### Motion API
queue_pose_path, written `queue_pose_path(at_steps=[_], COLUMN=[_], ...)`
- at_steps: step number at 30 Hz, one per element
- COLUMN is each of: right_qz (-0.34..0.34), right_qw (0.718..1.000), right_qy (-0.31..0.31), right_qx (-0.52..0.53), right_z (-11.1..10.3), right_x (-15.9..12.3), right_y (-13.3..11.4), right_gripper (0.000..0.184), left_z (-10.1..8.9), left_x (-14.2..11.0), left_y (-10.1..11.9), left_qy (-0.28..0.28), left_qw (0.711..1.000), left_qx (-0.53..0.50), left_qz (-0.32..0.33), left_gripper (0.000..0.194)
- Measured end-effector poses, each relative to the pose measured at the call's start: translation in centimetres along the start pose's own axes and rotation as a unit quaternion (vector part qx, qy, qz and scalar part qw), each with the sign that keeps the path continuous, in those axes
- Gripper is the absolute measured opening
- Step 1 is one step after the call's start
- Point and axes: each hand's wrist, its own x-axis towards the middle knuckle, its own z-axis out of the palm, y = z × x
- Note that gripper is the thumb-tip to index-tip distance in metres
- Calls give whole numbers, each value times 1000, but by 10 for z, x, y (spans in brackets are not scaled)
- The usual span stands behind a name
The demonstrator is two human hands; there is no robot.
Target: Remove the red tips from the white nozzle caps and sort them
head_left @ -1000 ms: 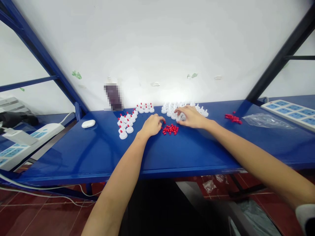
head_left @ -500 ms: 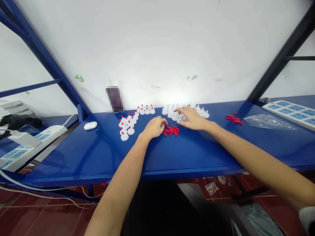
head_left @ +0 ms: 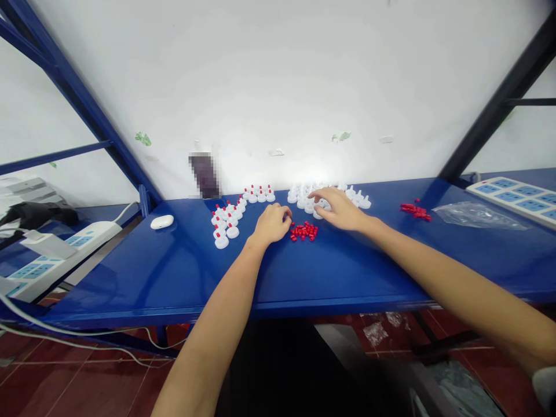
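My left hand (head_left: 273, 223) rests on the blue table with curled fingers beside a small pile of red caps (head_left: 304, 231). Whatever its fingertips may hold is hidden. To the right, my right hand (head_left: 341, 209) reaches over a cluster of white nozzle lids (head_left: 299, 200). Its thumb and forefinger are apart and curved near a white nozzle lid (head_left: 318, 212); no grip on it shows. On the left stand white lids with red tips (head_left: 228, 217) in a slanting group, with more red-tipped lids (head_left: 260, 194) in rows behind.
A white earbud case (head_left: 162, 222) lies on the table (head_left: 321, 278) at left. Farther right are another heap of red pieces (head_left: 416, 211) and a clear plastic bag (head_left: 475, 216). Power strips (head_left: 516, 198) flank both sides. A pixelated dark object (head_left: 205, 175) leans against the wall.
The thumb of my right hand has moved up, nearer its forefinger, among the white lids. My left hand has shifted slightly away from the red pile. The camera view has moved a little.
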Motion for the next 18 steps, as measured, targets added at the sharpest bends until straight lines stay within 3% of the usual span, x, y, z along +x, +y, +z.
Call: queue_pose_path(at_steps=[6, 13, 18], right_qz=[-27, -34, -47], right_qw=[999, 999, 998], right_qy=[6, 9, 13], right_qx=[19, 32, 24], right_z=[1, 5, 4], right_x=[1, 1, 2], right_y=[-6, -7, -16], right_gripper=[28, 25, 25], left_z=[-3, -1, -6], left_x=[0, -1, 4], left_y=[-1, 1, -6], left_qy=[-7, -26, 45], left_qw=[999, 998, 998], left_qx=[-10, -5, 19], left_qz=[-51, -56, -35], left_gripper=[26, 26, 26])
